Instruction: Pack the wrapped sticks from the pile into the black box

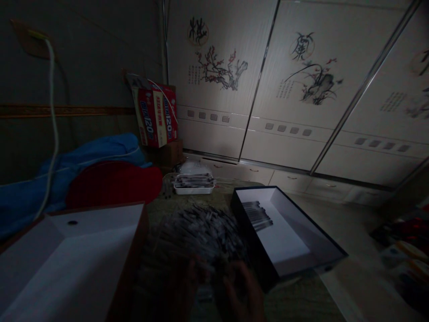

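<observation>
In dim light, my left hand (pixel 188 284) is low in the middle, its fingers closed around what looks like a thin pale stick (pixel 205 265). Close beside it, my right hand (pixel 244 286) has thumb and fingers curled together; whatever is between the tips is too dark to make out. Just beyond both hands spreads a big loose heap of slender, pen-like sticks (pixel 208 228), clear with dark ends. On the right, a dark-sided box (pixel 291 257) with a white inside holds a row of similar sticks (pixel 257 215) against its left wall.
To the left stands an open box (pixel 97 241), white inside with a brown rim. A white tray (pixel 194 190) of sticks sits behind the heap. Red cloth (pixel 114 183), blue cloth (pixel 100 150) and a red carton (pixel 156 114) are farther back, before sliding cabinet doors (pixel 217 98).
</observation>
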`<state>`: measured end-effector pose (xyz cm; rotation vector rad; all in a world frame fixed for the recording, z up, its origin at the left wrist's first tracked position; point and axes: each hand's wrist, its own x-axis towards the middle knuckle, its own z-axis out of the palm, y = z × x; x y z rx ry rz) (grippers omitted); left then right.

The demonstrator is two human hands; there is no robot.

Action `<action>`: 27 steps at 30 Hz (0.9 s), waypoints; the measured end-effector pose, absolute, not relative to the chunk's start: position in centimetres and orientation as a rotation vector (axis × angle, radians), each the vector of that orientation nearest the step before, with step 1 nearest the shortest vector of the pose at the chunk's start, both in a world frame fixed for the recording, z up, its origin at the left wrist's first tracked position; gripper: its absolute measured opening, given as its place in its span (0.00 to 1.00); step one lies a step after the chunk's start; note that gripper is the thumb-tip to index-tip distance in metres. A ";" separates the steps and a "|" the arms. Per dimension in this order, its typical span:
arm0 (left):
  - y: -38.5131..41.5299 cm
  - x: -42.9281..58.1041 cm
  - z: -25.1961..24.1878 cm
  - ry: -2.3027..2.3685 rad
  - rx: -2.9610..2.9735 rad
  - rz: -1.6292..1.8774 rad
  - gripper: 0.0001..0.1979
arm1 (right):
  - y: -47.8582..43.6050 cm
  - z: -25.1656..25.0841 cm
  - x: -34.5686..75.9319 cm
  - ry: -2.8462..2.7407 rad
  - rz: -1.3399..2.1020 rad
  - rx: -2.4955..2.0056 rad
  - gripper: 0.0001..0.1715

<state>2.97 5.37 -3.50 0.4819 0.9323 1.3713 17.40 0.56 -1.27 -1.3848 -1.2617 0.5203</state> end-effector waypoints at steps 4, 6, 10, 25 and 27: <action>5.4 3.4 -3.0 0.995 0.589 1.349 0.08 | 0.3 -1.3 16.6 -1.214 0.500 -1.360 0.07; 5.4 3.5 -3.0 1.011 0.594 1.346 0.09 | 0.3 -1.4 16.4 -1.211 0.514 -1.376 0.07; 5.4 3.4 -3.5 1.097 0.701 1.334 0.13 | 0.5 -1.7 16.4 -1.223 0.538 -1.386 0.07; 4.6 3.5 -4.7 1.205 0.938 1.396 0.18 | 0.6 -4.2 16.7 -1.182 0.638 -1.345 0.24; 4.4 3.3 -4.5 1.265 0.987 1.421 0.16 | 0.2 -4.7 16.5 -1.220 0.452 -1.388 0.21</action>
